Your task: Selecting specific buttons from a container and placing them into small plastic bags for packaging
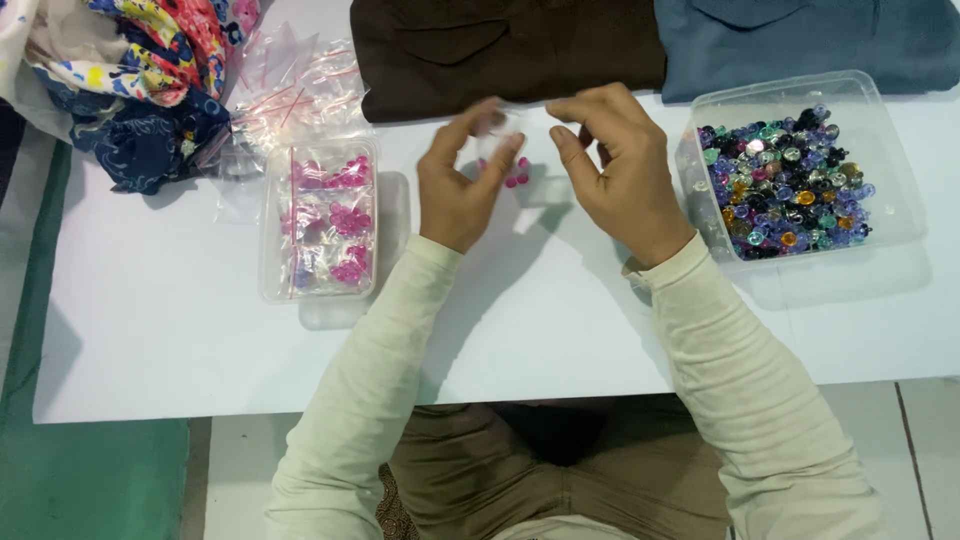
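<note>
- Where the two hands meet above the white worktop (520, 320), they hold a small clear bag (508, 150) between them, with a few pink beads (517, 176) showing low in it.
- The left hand (462, 180) grips the bag from the left, thumb and fingers pinched on its edge; the picture is blurred there, so the exact grip is hard to read.
- The right hand (615, 170) pinches the top of the bag from the right, fingers curled toward the left hand.
- The bag hangs just over the worktop, between the two tubs and near the brown cloth (505, 50).
- Left of the hands lies a clear tub (318, 222), with small filled bags of pink beads inside it.
- Just beyond that tub lies a loose heap of empty clear bags (290, 95) with pink strips.
- Right of the hands stands a second clear tub (800, 160), holding a heap of mixed beads (785, 185) in blue, purple, green, black and amber.
- A blue cloth (810, 40) lies folded beside the brown one at the far edge.
- Patterned fabric (140, 70) is bunched at the far left corner.
- Both arms wear cream sleeves (720, 370).
</note>
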